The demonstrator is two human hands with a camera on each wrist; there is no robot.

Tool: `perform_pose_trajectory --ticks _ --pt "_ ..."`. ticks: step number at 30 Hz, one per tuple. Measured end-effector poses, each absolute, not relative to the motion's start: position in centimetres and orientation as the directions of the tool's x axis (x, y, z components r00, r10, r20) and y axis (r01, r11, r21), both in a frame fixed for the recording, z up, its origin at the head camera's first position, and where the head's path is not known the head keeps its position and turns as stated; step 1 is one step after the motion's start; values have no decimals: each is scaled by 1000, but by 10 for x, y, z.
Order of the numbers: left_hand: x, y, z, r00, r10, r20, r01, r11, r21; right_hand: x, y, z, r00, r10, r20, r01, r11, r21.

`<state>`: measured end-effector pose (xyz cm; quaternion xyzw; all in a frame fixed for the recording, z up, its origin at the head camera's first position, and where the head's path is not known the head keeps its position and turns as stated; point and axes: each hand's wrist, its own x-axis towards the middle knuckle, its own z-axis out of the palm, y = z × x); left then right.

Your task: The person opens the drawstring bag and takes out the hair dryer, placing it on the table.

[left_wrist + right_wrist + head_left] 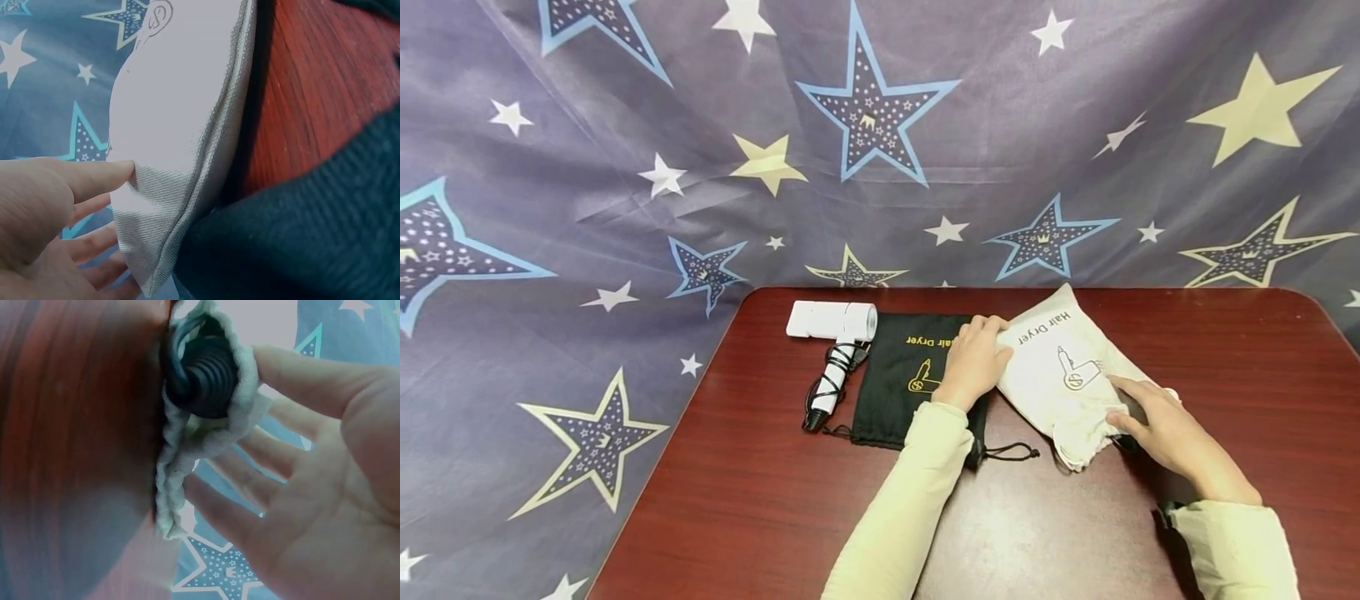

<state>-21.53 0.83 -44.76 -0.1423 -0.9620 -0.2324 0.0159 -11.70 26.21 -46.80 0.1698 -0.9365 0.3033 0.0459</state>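
Observation:
A white drawstring bag [1048, 367] printed "Hair Dryer" lies slanted on the table. My left hand [976, 360] pinches its left corner, thumb on the near face and fingers behind, as the left wrist view shows. At the bag's gathered mouth, my right hand [1165, 429] holds the cloth between its thumb and spread fingers. Inside that mouth, a black ribbed cord end [214, 378] with a bent cord shows; the rest of the contents is hidden. A black drawstring bag [880, 400] with gold print lies flat under my left wrist.
To the left of the black bag lies a white hair dryer [831, 320], its black cord wound round the handle. A black drawstring loop [1015, 452] sticks out from the black bag. The reddish-brown table [737, 500] meets a star-patterned cloth [925, 225] behind.

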Motion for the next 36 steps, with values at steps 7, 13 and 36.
perform_pose_trajectory --ticks 7,13,36 --pt "-210 7 -447 -955 275 113 297 855 425 -121 270 -470 -942 -283 182 -335 743 -579" --pt "-203 6 -441 -960 259 105 280 874 398 -131 277 -467 -941 -287 179 -337 747 -573" --pt "-178 -6 -436 -971 228 72 238 898 369 -140 276 -463 -932 -343 118 -348 755 -556"
